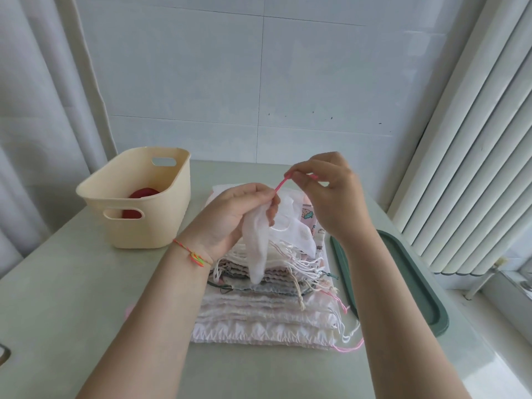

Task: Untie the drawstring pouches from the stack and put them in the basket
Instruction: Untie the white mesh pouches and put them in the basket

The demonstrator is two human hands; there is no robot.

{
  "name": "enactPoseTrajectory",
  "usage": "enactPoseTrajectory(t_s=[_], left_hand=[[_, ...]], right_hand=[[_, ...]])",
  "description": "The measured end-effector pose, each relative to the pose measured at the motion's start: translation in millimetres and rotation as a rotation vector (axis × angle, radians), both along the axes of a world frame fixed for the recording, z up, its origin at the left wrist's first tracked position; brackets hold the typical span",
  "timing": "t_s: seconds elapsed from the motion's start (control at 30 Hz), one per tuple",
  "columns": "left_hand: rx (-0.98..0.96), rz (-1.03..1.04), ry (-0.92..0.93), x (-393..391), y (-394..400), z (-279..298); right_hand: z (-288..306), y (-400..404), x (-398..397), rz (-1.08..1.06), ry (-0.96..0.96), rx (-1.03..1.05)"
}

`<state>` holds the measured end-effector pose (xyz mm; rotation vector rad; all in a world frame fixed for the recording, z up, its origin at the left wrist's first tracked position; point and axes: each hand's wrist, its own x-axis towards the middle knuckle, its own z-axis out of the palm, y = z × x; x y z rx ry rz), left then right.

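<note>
Flanking the stack [267, 318]: basket [144, 226], tray [417, 286].

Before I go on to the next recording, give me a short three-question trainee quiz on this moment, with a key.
1. True or false: the white mesh pouch is already inside the cream basket.
2. Which of the hands pinches the pink drawstring at its upper end? A) left hand B) right hand C) neither
3. Fill in: on the table, the dark green tray lies to the ____ of the stack of pouches.

Key:
1. False; the left hand holds it above the stack.
2. B; the left hand grips the pouch itself.
3. Right.
</note>
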<state>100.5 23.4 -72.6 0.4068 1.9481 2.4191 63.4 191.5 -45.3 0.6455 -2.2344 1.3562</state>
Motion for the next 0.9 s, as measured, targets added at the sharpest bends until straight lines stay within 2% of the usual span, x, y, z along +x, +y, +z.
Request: enactPoseTrajectory(t_s=[0.13, 0.27, 0.33, 0.37, 0.47, 0.57, 0.63, 0.8, 0.9], left_hand=[[0.152, 0.037, 0.041, -2, 1, 1], [0.272, 0.222, -0.008, -2, 5, 2], [0.2, 0.342, 0.008, -3, 6, 1], [0.088, 0.407, 0.028, -3, 7, 0], [-0.265, 0.481, 0.066, -3, 2, -1], [-0.366, 0.317, 0.043, 1, 1, 2], [-0.311, 0.222, 0.034, 4, 4, 3], [-0.106, 0.153, 0.027, 7, 1, 4], [0.02, 0.171, 0.019, 7, -1, 6]], right_hand=[[-2, -5, 1, 0.014, -0.049, 0.083], [-7, -17, 7, 0.073, 0.003, 0.307], [-7, -19, 10, 0.073, 0.038, 0.366], [-6, -18, 10, 0.071, 0.041, 0.369], [-2, -13, 11, 0.071, 0.059, 0.345], [1, -9, 10, 0.049, 0.073, 0.274], [2, -7, 10, 0.058, 0.049, 0.232], [1, -10, 11, 0.0, -0.015, 0.033], [5, -4, 10, 0.193, -0.306, -0.141]])
